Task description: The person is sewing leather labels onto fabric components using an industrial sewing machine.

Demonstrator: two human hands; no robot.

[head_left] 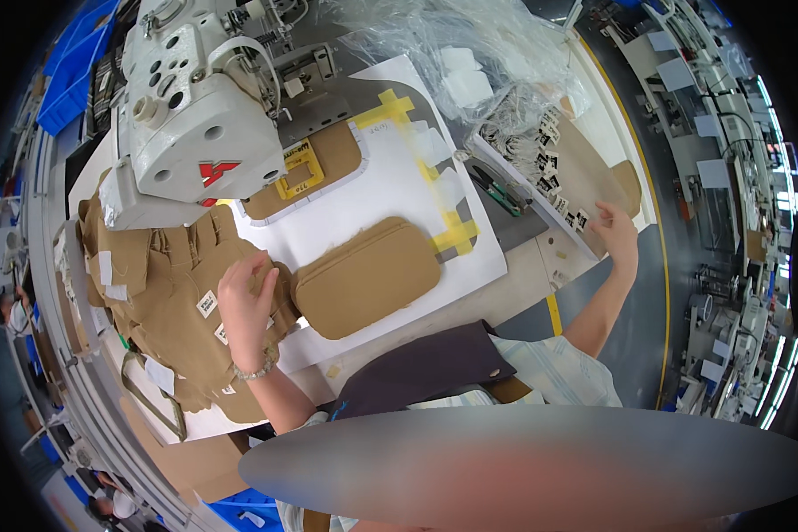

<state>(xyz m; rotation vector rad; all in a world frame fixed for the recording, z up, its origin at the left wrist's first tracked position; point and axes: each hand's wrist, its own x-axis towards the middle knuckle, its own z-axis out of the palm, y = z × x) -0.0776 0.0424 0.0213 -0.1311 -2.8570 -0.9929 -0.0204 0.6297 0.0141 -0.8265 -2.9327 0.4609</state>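
A tan fabric panel (368, 279) with rounded corners lies on white sheeting in front of me, its top edge carrying a seam. Just left of it, my left hand (246, 301) hovers by a heap of tan fabric pieces (173, 293), fingers loosely bent, thumb apart, nothing seen between them. Small white labels (206, 304) show on the heap. Out to the right, my right hand (617, 234) reaches over a shallow tray (585, 168) of small black-and-white labels (548, 164). Its thumb and fingers are apart, close to a few labels at the tray's near end.
A white industrial sewing machine (204, 115) stands at the back left. Yellow tape (452, 232) and a tan template (328, 164) mark the sheet. Crumpled clear plastic (505, 44) lies behind the tray. Green-handled snips (496, 191) rest beside it. A blue crate (75, 66) stands far left.
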